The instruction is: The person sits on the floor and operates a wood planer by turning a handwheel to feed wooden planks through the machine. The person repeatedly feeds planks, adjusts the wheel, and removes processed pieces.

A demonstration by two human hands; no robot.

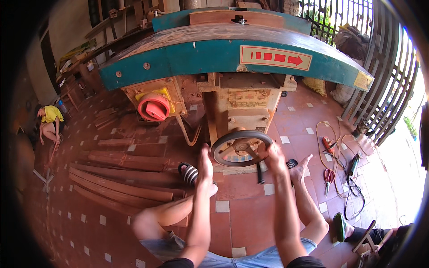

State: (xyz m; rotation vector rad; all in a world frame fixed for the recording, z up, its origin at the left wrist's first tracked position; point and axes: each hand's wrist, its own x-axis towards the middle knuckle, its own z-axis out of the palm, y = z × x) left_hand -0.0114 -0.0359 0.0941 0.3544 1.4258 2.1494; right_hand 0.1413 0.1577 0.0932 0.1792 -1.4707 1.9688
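Observation:
A black-rimmed handwheel [241,148] sits on the front of a teal and rusty woodworking machine [196,62]. At the wheel's right side my right hand [273,157] is closed round the rim, a little smeared by motion. My left hand [205,166] is upright beside the left rim, its fingers stretched out and holding nothing. Whether its palm touches the rim, I cannot tell. A dark crank handle [260,173] hangs below the wheel. Above and left of it is a red rotary switch [154,107] on a yellow plate.
Reddish wooden boards [120,181] lie on the tiled floor at left. Scissors [329,179], a red power tool [329,145] and cords lie at right. A person in yellow [52,115] crouches far left; another person's foot [343,227] shows lower right. A metal gate [389,80] stands at right.

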